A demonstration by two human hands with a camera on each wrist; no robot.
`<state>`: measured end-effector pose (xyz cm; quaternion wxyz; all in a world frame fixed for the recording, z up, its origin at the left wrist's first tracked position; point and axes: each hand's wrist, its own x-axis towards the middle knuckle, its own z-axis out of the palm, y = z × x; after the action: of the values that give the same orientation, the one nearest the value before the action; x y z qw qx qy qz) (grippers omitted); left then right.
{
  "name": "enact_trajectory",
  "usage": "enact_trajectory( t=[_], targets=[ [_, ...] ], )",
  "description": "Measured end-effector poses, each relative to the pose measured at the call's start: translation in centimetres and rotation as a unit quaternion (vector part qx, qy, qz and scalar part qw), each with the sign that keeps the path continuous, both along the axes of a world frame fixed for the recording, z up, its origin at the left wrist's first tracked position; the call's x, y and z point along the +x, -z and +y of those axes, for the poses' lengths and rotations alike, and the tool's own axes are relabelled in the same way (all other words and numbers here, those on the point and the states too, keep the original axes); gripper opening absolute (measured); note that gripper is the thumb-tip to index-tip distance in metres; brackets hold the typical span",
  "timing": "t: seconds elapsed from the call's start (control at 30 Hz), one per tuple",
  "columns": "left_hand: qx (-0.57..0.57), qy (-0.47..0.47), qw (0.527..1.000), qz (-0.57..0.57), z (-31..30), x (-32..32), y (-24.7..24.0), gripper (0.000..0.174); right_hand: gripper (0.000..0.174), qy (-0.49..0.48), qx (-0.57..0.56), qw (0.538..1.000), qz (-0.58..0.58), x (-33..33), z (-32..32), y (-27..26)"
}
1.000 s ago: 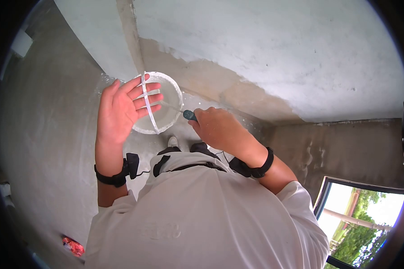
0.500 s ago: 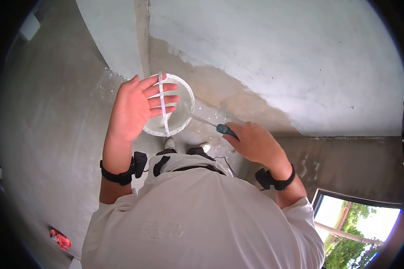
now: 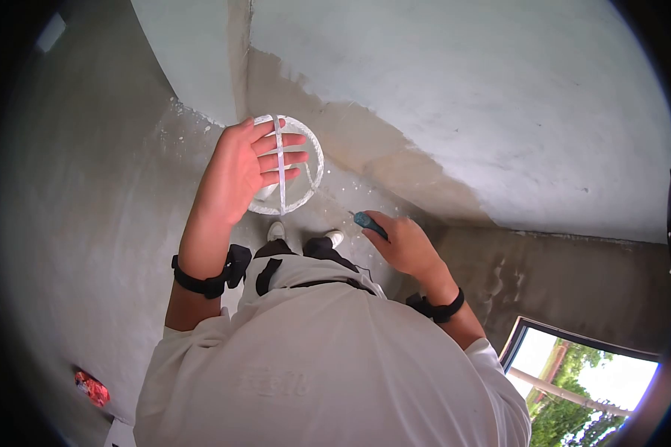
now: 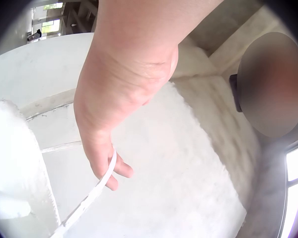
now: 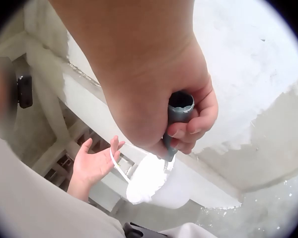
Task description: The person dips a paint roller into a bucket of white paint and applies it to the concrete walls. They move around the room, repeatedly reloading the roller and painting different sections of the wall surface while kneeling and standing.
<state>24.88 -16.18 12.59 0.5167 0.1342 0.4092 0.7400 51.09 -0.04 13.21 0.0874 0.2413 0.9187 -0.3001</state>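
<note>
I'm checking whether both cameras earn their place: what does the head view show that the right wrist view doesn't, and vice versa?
Only the head view shows the red item on the floor and the window with greenery beyond.

Only the right wrist view shows the hollow end of the dark green handle.

Both show the left hand with the white strap at its fingers, the white bucket, and the right hand gripping the handle.

a: what is obscured?
b: green handle point(image 5: 179, 116), partly behind the right hand point(image 3: 404, 244); bucket point(image 4: 20, 158), cut by the left wrist view's left edge.
a: shirt marking point(image 3: 276, 381)?
b: too faint to read.
</note>
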Motion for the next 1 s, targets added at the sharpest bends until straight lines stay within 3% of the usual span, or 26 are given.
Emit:
enact_trajectory(
  t=[0.2, 0.33, 0.4, 0.53, 0.6, 0.7, 0.8, 0.9, 1.0],
  targets=[
    [-0.009, 0.015, 0.999, -0.029, 0.3, -0.4, 0.3, 0.070, 0.026, 0.032, -0.034, 0.999, 0.016, -2.0, 0.2, 1.0],
    [-0.014, 0.001, 0.999, -0.034, 0.4, -0.5, 1.1, 0.070, 0.027, 0.022, -0.041, 0.998, -0.035, -2.2, 0.7, 1.8],
    [-0.016, 0.001, 0.999, -0.040, 0.5, -0.5, 1.2, 0.070, 0.026, -0.003, -0.010, 1.000, 0.007, -1.1, 1.3, 2.1],
    [0.001, -0.002, 0.999, -0.048, 0.6, -0.6, 1.9, 0.071, 0.027, 0.052, -0.035, 0.997, 0.034, 0.8, 0.8, 2.5],
    [-0.005, 0.012, 0.999, -0.047, 1.0, -0.6, 1.6, 0.070, 0.028, 0.065, -0.045, 0.997, -0.018, 1.5, 0.5, 3.1],
    [-0.017, 0.040, 0.998, -0.045, 2.8, 0.3, 1.1, 0.070, 0.031, 0.045, 0.009, 0.999, 0.023, 3.1, 0.7, 4.1],
    [-0.027, 0.076, 0.996, -0.050, 6.2, 1.7, 0.4, 0.070, 0.032, 0.091, -0.031, 0.995, 0.002, 5.1, 1.4, 3.6],
    [-0.014, 0.117, 0.991, -0.056, 4.1, 0.3, 1.6, 0.070, 0.034, 0.120, -0.005, 0.992, -0.023, 4.2, -2.9, 4.5],
    [-0.043, 0.175, 0.982, -0.050, 8.1, 3.1, 1.6, 0.070, 0.032, 0.185, -0.006, 0.982, -0.024, 7.9, -1.9, 4.8]
  ],
)
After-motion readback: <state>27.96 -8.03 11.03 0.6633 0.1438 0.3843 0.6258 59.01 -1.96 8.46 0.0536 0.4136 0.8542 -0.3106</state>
